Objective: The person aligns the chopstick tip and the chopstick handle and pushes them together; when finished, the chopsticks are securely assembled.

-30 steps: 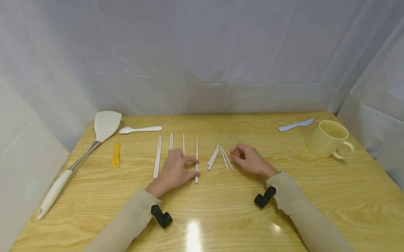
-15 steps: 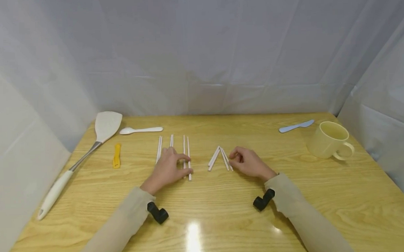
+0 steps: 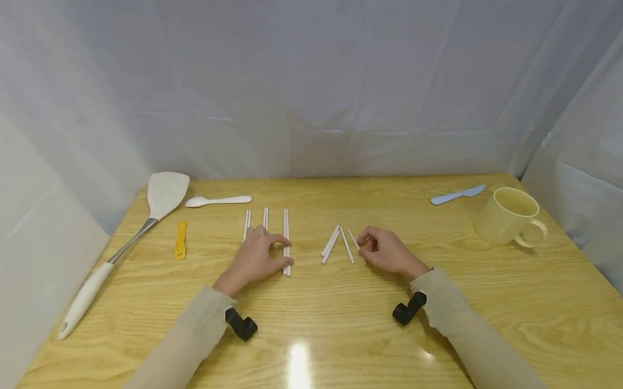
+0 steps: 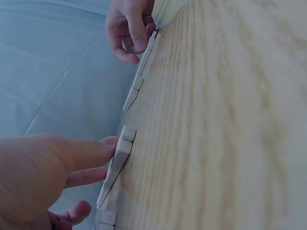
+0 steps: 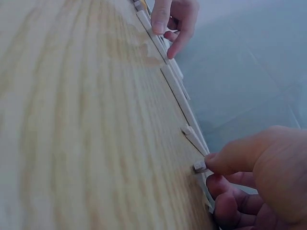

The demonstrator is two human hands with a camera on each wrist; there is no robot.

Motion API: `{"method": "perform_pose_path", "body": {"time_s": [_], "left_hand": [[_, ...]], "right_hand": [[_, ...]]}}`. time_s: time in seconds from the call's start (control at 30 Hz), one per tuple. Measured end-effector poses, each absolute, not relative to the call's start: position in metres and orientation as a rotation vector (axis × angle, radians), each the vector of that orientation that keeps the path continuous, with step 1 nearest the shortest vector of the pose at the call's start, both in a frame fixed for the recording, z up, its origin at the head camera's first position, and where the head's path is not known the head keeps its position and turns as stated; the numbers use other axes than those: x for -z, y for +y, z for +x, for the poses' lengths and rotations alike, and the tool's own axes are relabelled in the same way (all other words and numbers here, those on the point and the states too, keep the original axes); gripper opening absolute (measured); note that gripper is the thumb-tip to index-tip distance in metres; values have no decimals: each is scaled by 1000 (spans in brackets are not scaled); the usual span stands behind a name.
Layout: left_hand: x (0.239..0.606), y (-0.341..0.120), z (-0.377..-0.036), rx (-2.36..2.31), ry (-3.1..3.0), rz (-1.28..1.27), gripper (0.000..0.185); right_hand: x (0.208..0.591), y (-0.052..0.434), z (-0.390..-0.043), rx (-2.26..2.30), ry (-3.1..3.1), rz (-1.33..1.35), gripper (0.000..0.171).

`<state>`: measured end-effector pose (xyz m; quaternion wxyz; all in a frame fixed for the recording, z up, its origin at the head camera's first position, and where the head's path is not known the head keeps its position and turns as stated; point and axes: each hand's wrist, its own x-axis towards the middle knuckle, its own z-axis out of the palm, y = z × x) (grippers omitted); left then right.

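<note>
My left hand (image 3: 254, 259) rests beside a pair of white chopsticks (image 3: 285, 222), thumb and index finger extended to their right side. In the left wrist view, the fingertips touch the edge of that pair (image 4: 119, 155). Two more chopstick pairs lie further left, partly hidden by this hand: one pair (image 3: 246, 223) and another pair (image 3: 265, 217). My right hand (image 3: 389, 251) pinches the near part of a slanted chopstick (image 3: 351, 237) between thumb and finger; its end (image 5: 199, 166) shows in the right wrist view. A single chopstick (image 3: 347, 245) and a slanted pair (image 3: 331, 244) lie just left of it.
A white spatula (image 3: 166, 192), a white spoon (image 3: 218, 201) and a yellow clip-like piece (image 3: 180, 241) lie at the left. A pale blue knife (image 3: 458, 195) and a yellow mug (image 3: 505, 218) are at the right. A pale curtain (image 3: 317, 84) hangs behind the wooden table (image 3: 339, 344).
My left hand has slid a chopstick leftward until it lies against another one. My right hand has taken the rightmost chopstick and drawn it slightly right, away from its neighbour.
</note>
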<state>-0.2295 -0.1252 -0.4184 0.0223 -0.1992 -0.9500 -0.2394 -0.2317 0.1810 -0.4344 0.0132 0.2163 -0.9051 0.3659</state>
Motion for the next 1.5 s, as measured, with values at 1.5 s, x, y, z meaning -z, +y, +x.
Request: {"method": "perform_pose_path", "body": {"time_s": [1.5], "left_hand": [[427, -63, -217, 836, -2769, -695, 18]], "right_hand": [[432, 179, -229, -1088, -2842, 482, 18]]}}
